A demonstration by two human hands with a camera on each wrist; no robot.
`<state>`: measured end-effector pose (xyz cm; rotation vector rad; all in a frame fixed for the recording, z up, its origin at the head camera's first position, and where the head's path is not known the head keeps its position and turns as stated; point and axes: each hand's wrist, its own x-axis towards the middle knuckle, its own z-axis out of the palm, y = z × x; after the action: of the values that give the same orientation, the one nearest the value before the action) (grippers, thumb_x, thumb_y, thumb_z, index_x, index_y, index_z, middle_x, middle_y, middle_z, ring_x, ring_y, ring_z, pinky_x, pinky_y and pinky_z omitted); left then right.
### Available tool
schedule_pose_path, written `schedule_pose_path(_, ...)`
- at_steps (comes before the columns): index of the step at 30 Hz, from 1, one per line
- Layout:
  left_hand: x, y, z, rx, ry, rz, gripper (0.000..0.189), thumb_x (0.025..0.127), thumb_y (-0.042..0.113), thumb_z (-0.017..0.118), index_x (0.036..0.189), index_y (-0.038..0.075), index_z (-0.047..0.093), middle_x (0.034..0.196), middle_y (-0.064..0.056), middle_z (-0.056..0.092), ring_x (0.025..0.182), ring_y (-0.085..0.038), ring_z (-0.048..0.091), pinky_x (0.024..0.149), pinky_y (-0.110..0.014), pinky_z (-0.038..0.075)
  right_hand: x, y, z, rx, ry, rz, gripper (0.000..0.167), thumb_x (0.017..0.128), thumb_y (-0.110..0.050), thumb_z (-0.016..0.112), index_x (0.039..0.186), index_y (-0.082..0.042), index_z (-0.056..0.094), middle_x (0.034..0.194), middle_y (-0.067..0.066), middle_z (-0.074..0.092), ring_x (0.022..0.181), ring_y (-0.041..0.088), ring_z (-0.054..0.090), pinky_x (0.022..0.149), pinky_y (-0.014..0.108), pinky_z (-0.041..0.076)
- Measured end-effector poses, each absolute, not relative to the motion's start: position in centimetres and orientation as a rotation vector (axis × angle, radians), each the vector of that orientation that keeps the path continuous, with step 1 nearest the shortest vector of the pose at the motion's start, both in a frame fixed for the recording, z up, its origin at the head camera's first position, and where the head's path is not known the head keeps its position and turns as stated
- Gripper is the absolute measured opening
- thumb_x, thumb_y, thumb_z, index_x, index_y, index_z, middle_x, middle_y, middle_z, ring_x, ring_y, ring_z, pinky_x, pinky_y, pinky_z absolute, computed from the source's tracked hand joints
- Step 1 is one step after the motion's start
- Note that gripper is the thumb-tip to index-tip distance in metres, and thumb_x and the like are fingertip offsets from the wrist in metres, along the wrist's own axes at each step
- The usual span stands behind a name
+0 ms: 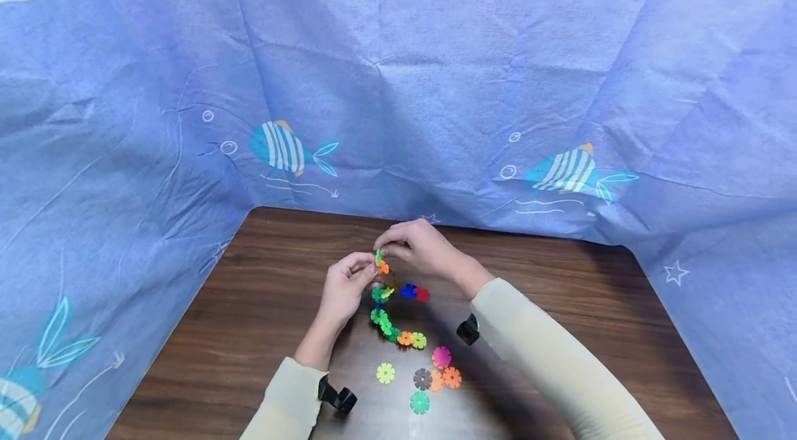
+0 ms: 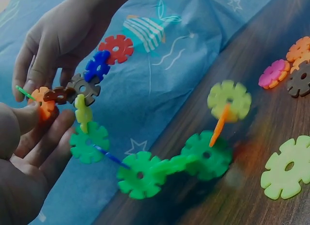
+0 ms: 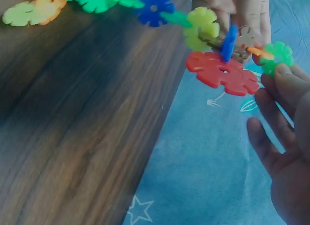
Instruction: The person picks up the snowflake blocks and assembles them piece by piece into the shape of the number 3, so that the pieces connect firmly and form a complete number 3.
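Note:
My left hand [image 1: 342, 290] pinches an orange interlocking plastic disc [image 2: 47, 107] near the end of a joined chain. The right hand [image 1: 426, 246] pinches a green disc [image 3: 281, 54] that is fitted to that orange one. From there the chain runs through a brown disc [image 2: 60, 94] and a grey disc [image 2: 90, 89]. A blue disc [image 2: 97, 66] and a red disc [image 2: 116, 49] branch off at the grey one. Onward, the chain curves through a yellow disc [image 2: 83, 113] and several green ones to an orange disc [image 2: 220, 125] and a yellow-green end disc [image 2: 229, 96].
Loose on the wooden table [image 1: 249, 329] lie a yellow-green disc [image 1: 385, 373], a teal-green disc [image 1: 420, 402], a grey disc [image 1: 422, 378], a magenta disc [image 1: 441, 356] and orange discs [image 1: 452, 378]. A blue fish-print cloth [image 1: 423, 108] surrounds the table's back and sides.

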<state>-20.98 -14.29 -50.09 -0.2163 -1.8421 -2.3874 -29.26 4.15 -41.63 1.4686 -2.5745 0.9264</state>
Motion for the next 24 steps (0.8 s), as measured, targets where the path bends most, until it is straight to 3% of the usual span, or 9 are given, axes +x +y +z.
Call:
schedule_pose_path(2, -20.9, -14.3, -50.0, -0.216, -1.836, -2.400, 0.021, 0.098, -0.010, 0.060, 0.115, -0.022, 0.057, 0.088, -0.001, 0.071, 0.076, -0.013, 0.073, 0.073, -0.030, 0.063, -29.1, 4.5, -41.6, 1.439, -2.628, 0.988, 0.018, 0.097, -0.015, 0.073, 0.114, -0.021, 0.077, 0.106, -0.006, 0.077, 0.086, 0.001, 0.068, 0.088, 0.035, 0.054)
schedule_pose_path(6, -20.9, -14.3, -50.1, -0.180, -1.854, -2.347, 0.020, 0.096, -0.008, 0.064, 0.112, -0.020, 0.061, 0.090, -0.012, 0.074, 0.075, -0.014, 0.073, 0.072, -0.031, 0.063, -28.9, 6.4, -41.5, 1.337, -2.642, 1.097, 0.033, 0.097, -0.018, 0.073, 0.129, -0.016, 0.070, 0.109, 0.002, 0.077, 0.084, 0.005, 0.069, 0.077, 0.027, 0.058)
schedule_pose_path(11, -21.0, -14.5, -50.0, -0.124, -1.931, -2.220, 0.015, 0.094, -0.004, 0.069, 0.106, -0.013, 0.069, 0.092, -0.025, 0.074, 0.073, -0.014, 0.073, 0.071, -0.033, 0.063, -27.7, 11.4, -42.3, 1.105, -2.592, 1.204, 0.033, 0.092, -0.019, 0.078, 0.124, -0.015, 0.070, 0.097, -0.001, 0.076, 0.077, 0.009, 0.068, 0.070, 0.027, 0.059)
schedule_pose_path(16, -21.2, -14.9, -49.8, -0.094, -1.899, -2.219, 0.013, 0.094, -0.005, 0.069, 0.104, -0.013, 0.069, 0.088, -0.020, 0.075, 0.071, -0.018, 0.073, 0.071, -0.038, 0.064, -24.9, 15.6, -45.4, 0.983, -2.708, 1.211, 0.016, 0.092, -0.019, 0.078, 0.107, -0.018, 0.074, 0.089, -0.008, 0.074, 0.071, 0.007, 0.065, 0.064, 0.027, 0.058)
schedule_pose_path(24, -21.1, -15.1, -49.8, -0.048, -1.834, -2.255, 0.016, 0.093, -0.006, 0.070, 0.105, -0.016, 0.067, 0.084, -0.007, 0.074, 0.071, -0.019, 0.073, 0.071, -0.034, 0.064, -20.3, 16.4, -51.2, 1.172, -2.946, 1.068, 0.012, 0.091, -0.022, 0.079, 0.100, -0.014, 0.077, 0.085, -0.015, 0.072, 0.076, -0.002, 0.064, 0.072, 0.023, 0.057)
